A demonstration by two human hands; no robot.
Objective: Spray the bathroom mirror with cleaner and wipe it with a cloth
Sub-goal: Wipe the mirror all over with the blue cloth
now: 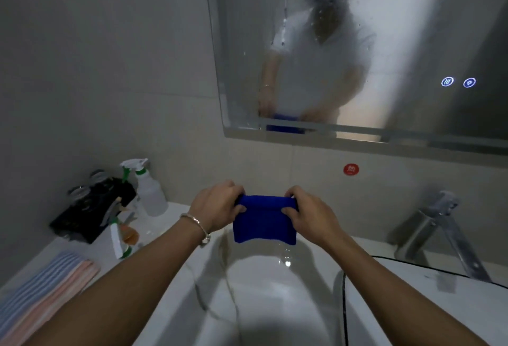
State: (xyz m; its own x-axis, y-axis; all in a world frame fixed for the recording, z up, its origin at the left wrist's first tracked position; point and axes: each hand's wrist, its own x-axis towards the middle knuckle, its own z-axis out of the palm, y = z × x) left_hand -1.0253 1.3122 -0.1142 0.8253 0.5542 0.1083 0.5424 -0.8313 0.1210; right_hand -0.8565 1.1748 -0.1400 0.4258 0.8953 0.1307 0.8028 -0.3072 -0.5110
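A folded blue cloth (264, 220) hangs above the white sink basin (275, 290), held by its top corners. My left hand (217, 205) grips the left corner and my right hand (308, 212) grips the right corner. The bathroom mirror (357, 43) is on the wall above, its glass hazy and dotted with droplets and runs. A clear spray bottle (149, 191) with a white and green trigger stands on the counter at the left, apart from both hands.
A black box (90, 208) with small items sits left of the bottle, and a second small bottle (118, 238) lies in front of it. A striped towel (41, 288) lies at the front left. A chrome tap (439, 230) stands at the right.
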